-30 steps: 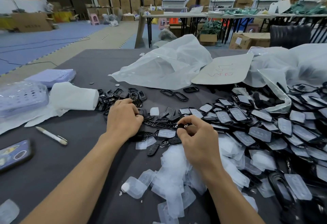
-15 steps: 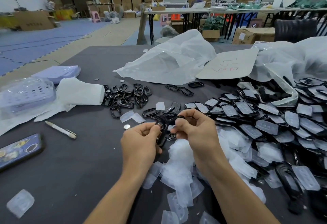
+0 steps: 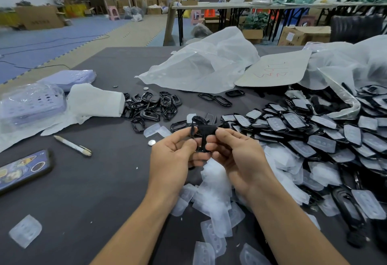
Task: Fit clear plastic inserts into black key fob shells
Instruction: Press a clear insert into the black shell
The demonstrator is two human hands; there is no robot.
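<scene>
Left hand (image 3: pixel 173 158): fingers and thumb are curled round the left side of the black shell (image 3: pixel 206 130).
Right hand (image 3: pixel 240 158): the shell's right side is pinched between thumb and fingertips.
Shell position: held above the table (image 3: pixel 94 181), just over the loose clear inserts (image 3: pixel 213 183). Whether one piece or two is held cannot be told.
Shell handling: judged light, stiff and thin-walled. The outer rim should be gripped, not the thin bars.
Insert handling: judged soft and slippery. An edge should be pinched.
</scene>
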